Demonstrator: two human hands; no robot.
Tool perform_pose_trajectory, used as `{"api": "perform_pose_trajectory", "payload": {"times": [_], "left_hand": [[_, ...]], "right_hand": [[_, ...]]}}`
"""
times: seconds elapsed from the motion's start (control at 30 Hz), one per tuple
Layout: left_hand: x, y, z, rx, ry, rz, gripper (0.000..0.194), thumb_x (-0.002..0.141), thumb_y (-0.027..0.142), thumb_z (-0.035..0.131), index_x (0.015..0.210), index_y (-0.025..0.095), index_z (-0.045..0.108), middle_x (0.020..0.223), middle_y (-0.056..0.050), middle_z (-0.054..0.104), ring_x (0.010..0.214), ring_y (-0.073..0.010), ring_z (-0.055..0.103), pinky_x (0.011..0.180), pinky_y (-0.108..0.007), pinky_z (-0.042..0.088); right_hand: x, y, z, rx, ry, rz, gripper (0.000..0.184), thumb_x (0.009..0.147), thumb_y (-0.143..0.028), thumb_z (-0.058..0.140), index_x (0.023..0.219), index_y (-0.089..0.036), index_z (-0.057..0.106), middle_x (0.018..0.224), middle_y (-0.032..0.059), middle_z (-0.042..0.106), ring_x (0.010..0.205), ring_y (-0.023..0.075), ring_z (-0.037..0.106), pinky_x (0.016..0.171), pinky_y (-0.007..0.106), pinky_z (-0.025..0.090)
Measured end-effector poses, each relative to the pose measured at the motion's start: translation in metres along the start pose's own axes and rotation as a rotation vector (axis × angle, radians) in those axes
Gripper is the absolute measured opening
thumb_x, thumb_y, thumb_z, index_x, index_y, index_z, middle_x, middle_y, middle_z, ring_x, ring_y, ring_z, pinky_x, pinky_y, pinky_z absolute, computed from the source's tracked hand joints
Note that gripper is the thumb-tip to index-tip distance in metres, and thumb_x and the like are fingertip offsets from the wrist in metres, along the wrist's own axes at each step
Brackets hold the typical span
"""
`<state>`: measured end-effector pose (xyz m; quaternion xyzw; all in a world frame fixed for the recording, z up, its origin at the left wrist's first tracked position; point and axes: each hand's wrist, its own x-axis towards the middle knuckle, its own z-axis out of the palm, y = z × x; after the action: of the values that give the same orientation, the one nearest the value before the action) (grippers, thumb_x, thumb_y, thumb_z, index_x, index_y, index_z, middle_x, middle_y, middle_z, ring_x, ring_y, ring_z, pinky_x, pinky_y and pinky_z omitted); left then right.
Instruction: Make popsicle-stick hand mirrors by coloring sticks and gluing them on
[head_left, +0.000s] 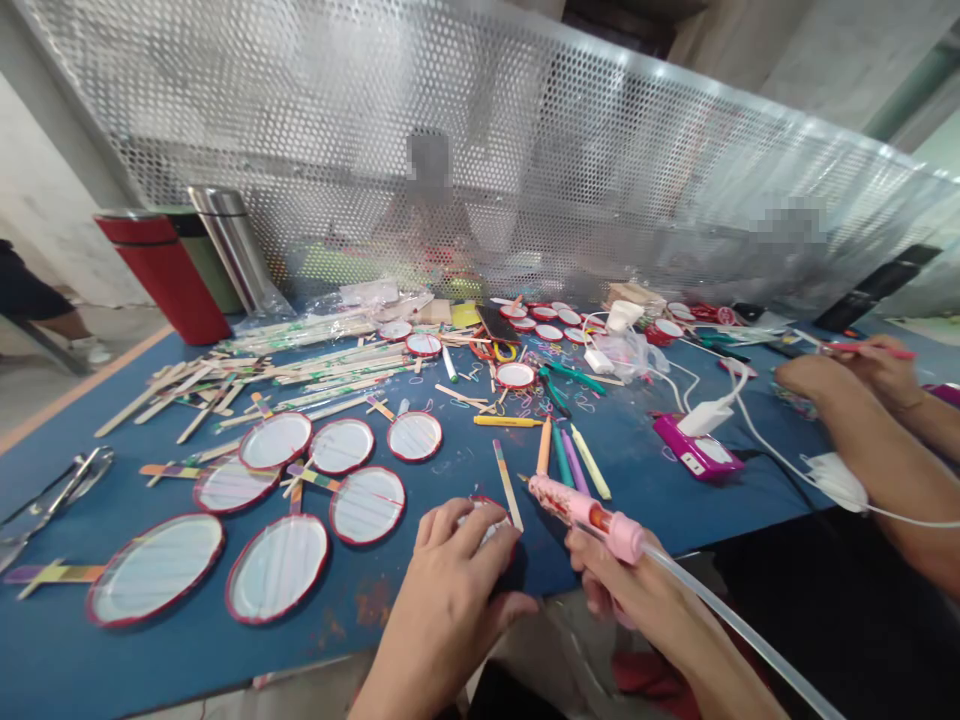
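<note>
Right hand [626, 580]: grip closed around pink glue gun [577, 510], clear glue stick [720, 600] protruding behind. Left hand [457, 590]: fingers spread over red-rimmed lid [491, 516] on blue tabletop [420, 615], colored craft stick [508, 485] just beside. Markers [574, 458]: beyond glue gun.

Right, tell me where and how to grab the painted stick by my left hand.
Best pinch the painted stick by its long edges near the far, coloured end, coming from above and the far side. It's thin and narrow; your left hand crowds the near end, and the glue gun points in from the right.
</note>
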<state>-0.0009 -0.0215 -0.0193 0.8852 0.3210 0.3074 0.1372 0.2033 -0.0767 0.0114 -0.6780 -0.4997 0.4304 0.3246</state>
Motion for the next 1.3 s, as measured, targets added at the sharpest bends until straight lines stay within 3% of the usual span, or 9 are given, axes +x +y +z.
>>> {"api": "perform_pose_trajectory", "payload": {"times": [0.1,0.23,0.37,0.47,0.6,0.83,1.07,1.3], "left_hand": [[0.0004,0.0004,0.0004,0.043,-0.087,0.005,0.063,0.068,0.048,0.082,0.123,0.028,0.058,0.130,-0.005,0.063,0.119,-0.0337,0.051,0.094,-0.051,0.043],[0.0016,0.0013,0.0009,0.084,-0.151,-0.015,0.065,0.068,0.052,0.080,0.125,0.028,0.057,0.136,-0.006,0.060,0.126,-0.0366,0.046,0.097,-0.056,0.040],[0.0038,0.0034,-0.0015,0.072,-0.171,-0.020,0.064,0.067,0.052,0.081,0.122,0.027,0.057,0.133,-0.006,0.061,0.123,-0.0360,0.048,0.096,-0.055,0.041],[0.0049,0.0043,-0.0032,0.057,-0.175,-0.021,0.062,0.068,0.051,0.081,0.120,0.027,0.058,0.128,-0.006,0.063,0.119,-0.0344,0.050,0.095,-0.052,0.041],[0.0049,0.0049,-0.0041,0.052,-0.177,-0.030,0.061,0.068,0.051,0.081,0.119,0.028,0.057,0.127,-0.004,0.063,0.117,-0.0336,0.050,0.094,-0.051,0.040],[0.0066,0.0038,-0.0046,0.041,-0.183,-0.036,0.060,0.067,0.051,0.082,0.118,0.028,0.058,0.127,-0.004,0.062,0.117,-0.0331,0.050,0.095,-0.052,0.038],[0.0062,0.0038,-0.0044,0.037,-0.185,-0.032,0.060,0.068,0.050,0.082,0.118,0.029,0.058,0.126,-0.004,0.063,0.116,-0.0321,0.050,0.094,-0.051,0.037],[0.0054,0.0045,-0.0050,0.035,-0.183,-0.032,0.060,0.067,0.048,0.083,0.118,0.028,0.057,0.126,-0.004,0.063,0.115,-0.0319,0.050,0.094,-0.051,0.037]], "right_hand": [[-0.0017,-0.0021,0.0000,-0.057,-0.002,0.024,0.058,0.089,-0.059,0.052,0.131,-0.019,0.058,0.060,-0.0026,0.059,0.045,0.0090,0.052,0.037,0.017,0.034],[-0.0031,0.0024,0.0008,-0.123,0.048,0.102,0.046,0.087,-0.060,0.055,0.087,-0.015,0.068,0.047,-0.0010,0.054,0.040,0.0090,0.049,0.033,0.017,0.027],[-0.0024,0.0019,-0.0001,-0.116,0.045,0.069,0.046,0.086,-0.061,0.055,0.070,-0.018,0.060,0.048,-0.0012,0.054,0.040,0.0092,0.050,0.035,0.018,0.032],[-0.0017,-0.0010,-0.0007,-0.085,0.048,0.044,0.045,0.086,-0.060,0.056,0.072,-0.018,0.062,0.046,-0.0023,0.052,0.037,0.0086,0.047,0.035,0.019,0.032],[-0.0006,-0.0001,-0.0008,0.014,0.060,0.032,0.039,0.084,-0.057,0.062,0.076,-0.019,0.065,0.049,-0.0020,0.056,0.042,0.0115,0.054,0.039,0.020,0.037],[0.0035,0.0048,-0.0001,-0.108,0.040,0.036,0.043,0.087,-0.056,0.058,0.064,-0.020,0.055,0.041,-0.0033,0.051,0.036,0.0084,0.047,0.038,0.019,0.033],[0.0035,0.0018,0.0005,-0.094,0.055,0.078,0.043,0.086,-0.058,0.058,0.066,-0.019,0.055,0.048,-0.0019,0.057,0.040,0.0112,0.055,0.041,0.020,0.040],[0.0049,0.0076,0.0009,-0.122,0.045,0.054,0.047,0.087,-0.057,0.056,0.059,-0.019,0.054,0.044,-0.0023,0.052,0.039,0.0101,0.052,0.041,0.020,0.038]]}}
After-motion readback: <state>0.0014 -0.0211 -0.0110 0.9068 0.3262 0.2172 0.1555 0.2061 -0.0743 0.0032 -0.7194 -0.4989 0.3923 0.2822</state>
